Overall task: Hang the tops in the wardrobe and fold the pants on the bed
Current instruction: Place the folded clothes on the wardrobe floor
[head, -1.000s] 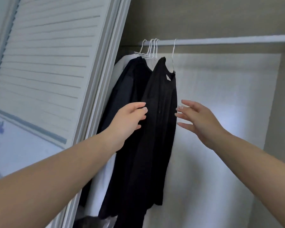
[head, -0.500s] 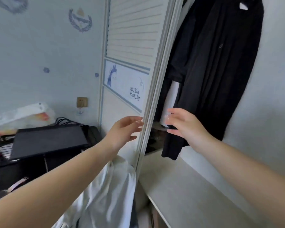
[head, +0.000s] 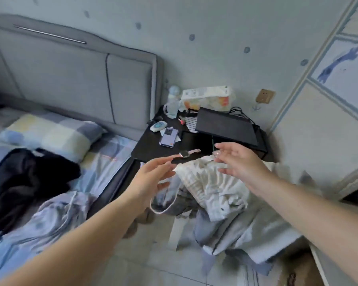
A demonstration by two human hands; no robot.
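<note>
Clothes heap [head: 219, 195], centre to lower right of frame: crumpled white and pale grey garments piled beside the black nightstand [head: 186, 141]; tops or pants cannot be told apart. None of it hung or folded, by the look of it.
Left hand [head: 153, 178], centre of frame: fingers spread and relaxed, holding nothing, just at the heap's left edge.
Right hand [head: 240, 164], right of centre: fingers extended, empty, above the white garment.
Bed [head: 103, 162], left half of frame: carries a dark garment [head: 29, 178] in an unfolded bundle and a pale striped garment [head: 56, 215] lying loose at lower left; checked pillow [head: 50, 135] above them.
Wardrobe door [head: 327, 124], right edge: interior out of view, so hung tops cannot be counted.
Judgement: sorting, hanging and folding largely remain; next pick likely from the heap
</note>
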